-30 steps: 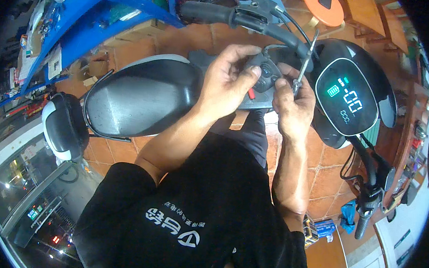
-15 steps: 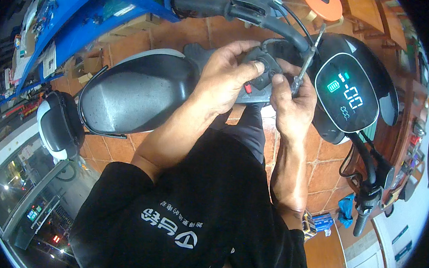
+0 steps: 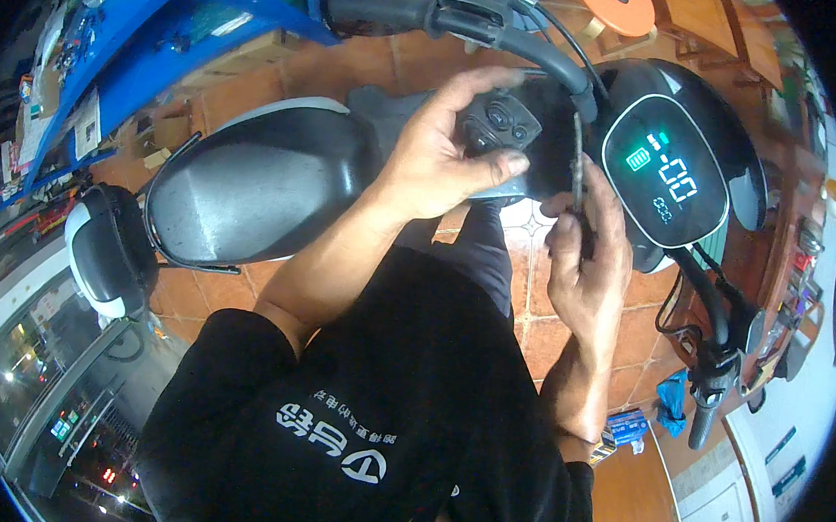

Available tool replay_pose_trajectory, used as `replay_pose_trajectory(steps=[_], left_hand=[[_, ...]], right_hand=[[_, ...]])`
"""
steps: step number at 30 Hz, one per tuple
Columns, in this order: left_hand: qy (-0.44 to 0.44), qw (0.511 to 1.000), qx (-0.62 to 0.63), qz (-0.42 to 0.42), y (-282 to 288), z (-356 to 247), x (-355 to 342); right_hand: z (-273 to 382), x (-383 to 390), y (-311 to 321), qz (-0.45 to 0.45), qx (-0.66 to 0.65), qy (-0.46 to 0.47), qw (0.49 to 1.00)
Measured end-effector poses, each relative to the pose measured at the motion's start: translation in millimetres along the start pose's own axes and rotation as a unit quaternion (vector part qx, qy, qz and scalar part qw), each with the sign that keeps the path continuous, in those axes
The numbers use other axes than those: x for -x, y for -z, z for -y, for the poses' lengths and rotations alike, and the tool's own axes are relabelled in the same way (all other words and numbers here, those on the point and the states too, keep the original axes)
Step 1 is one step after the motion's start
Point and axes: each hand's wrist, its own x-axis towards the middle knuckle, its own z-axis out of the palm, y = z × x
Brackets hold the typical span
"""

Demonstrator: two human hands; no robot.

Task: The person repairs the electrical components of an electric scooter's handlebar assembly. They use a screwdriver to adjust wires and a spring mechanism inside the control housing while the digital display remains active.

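Observation:
My left hand [image 3: 435, 156] is closed round a small black plastic piece [image 3: 508, 122] with round features on its face, held above the scooter's footwell. Its thumb lies along the near edge; the other fingers are partly hidden behind. To the right, my right hand [image 3: 588, 258] grips a thin tool with a metal shaft [image 3: 578, 156] that points up and away. The tool's lower end is hidden in the fingers, so its exact kind does not show. Shaft and black piece are apart. Just right of the tool glows the scooter's lit dashboard [image 3: 667, 172].
The black scooter seat [image 3: 268, 187] extends to the left. Handlebar grips [image 3: 382, 11] [image 3: 704, 422] stick out at the far side and lower right. A blue rack [image 3: 154, 19] stands far left, an orange stool [image 3: 618, 5] at the back, a wooden shelf [image 3: 777, 257] at right.
My right hand has drawn away from the black piece, down and to the right, with the tool. The left hand keeps the piece, now turned with its face more exposed.

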Motion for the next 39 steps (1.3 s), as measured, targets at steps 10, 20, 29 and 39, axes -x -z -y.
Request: replay_pose_trajectory(steps=[10, 20, 29, 39], left_hand=[[-0.196, 0.897, -0.389, -0.080, -5.7, 3.9, -9.2], [-0.176, 0.905, -0.379, -0.075, -3.0, 9.2, -8.3], [-0.179, 0.880, -0.432, -0.080, -2.6, 10.6, -8.5], [-0.188, 0.859, -0.472, -0.068, 5.5, 7.8, -13.1]], right_hand=[[34.9, -6.1, 24.8, 0.090, 0.112, -0.008, 0.990], [47.8, -17.5, 19.1, 0.161, 0.055, -0.135, 0.976], [49.6, -20.3, 18.0, 0.171, -0.040, -0.253, 0.951], [47.4, -39.3, 20.0, 0.188, -0.156, -0.327, 0.913]])
